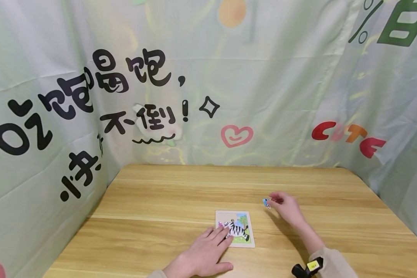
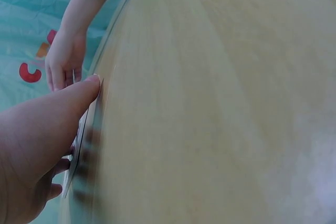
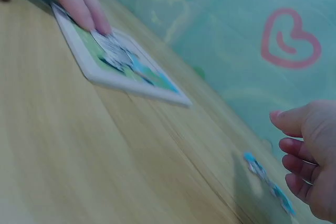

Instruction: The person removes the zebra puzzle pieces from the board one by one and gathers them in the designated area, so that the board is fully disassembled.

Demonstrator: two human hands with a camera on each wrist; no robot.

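A zebra jigsaw puzzle [image 1: 242, 231] in a pale, square tray frame [image 1: 252, 240] lies on the wooden table. My left hand [image 1: 208, 247] rests on its left part, fingers stretched out over the picture and thumb on the near side; the area under the fingers is hidden. To the right and farther back, my right hand [image 1: 287, 207] hovers by a few small blue, black and white puzzle pieces [image 3: 268, 183]. In the right wrist view its thumb and bent fingers stand apart with nothing visible between them. The pieces lie just beside the fingertips, partly covered in the head view.
The wooden table [image 1: 166, 200] reaches back to a printed fabric curtain [image 1: 201, 77] that also hangs at both sides. A black device with a yellow label [image 1: 312, 265] sits at the right wrist.
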